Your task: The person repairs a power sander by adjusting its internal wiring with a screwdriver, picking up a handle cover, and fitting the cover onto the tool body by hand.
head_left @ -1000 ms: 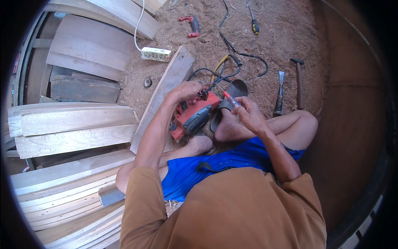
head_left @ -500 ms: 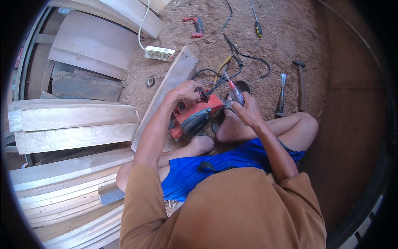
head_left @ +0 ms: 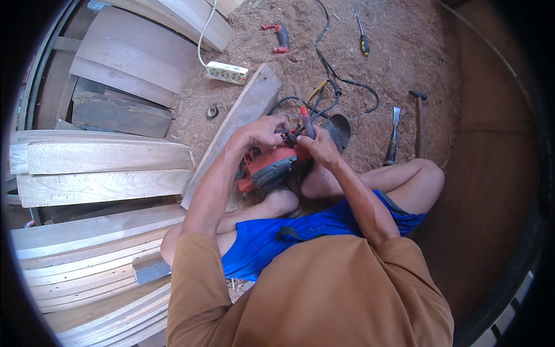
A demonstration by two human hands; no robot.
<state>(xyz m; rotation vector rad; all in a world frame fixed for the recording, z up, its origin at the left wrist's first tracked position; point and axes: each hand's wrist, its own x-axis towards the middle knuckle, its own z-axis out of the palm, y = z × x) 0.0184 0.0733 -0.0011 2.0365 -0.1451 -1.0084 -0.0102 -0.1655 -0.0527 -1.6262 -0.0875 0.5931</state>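
One boxy red power tool (head_left: 268, 160) with a dark grey side panel (head_left: 274, 174) and exposed black parts (head_left: 291, 140) sits just right of the weathered plank (head_left: 237, 123), the left hand (head_left: 267, 132) curled narrow over it, grip unclear, while the right hand (head_left: 322, 147) holds a red-tipped screwdriver (head_left: 309, 124).

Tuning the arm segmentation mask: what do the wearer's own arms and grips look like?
Short, loose, plain brown sleeves; forearms bare below them. The left grip and right grip are ordinary bare hands, no gloves. No watch or wristband shows; rings would be too small to tell.
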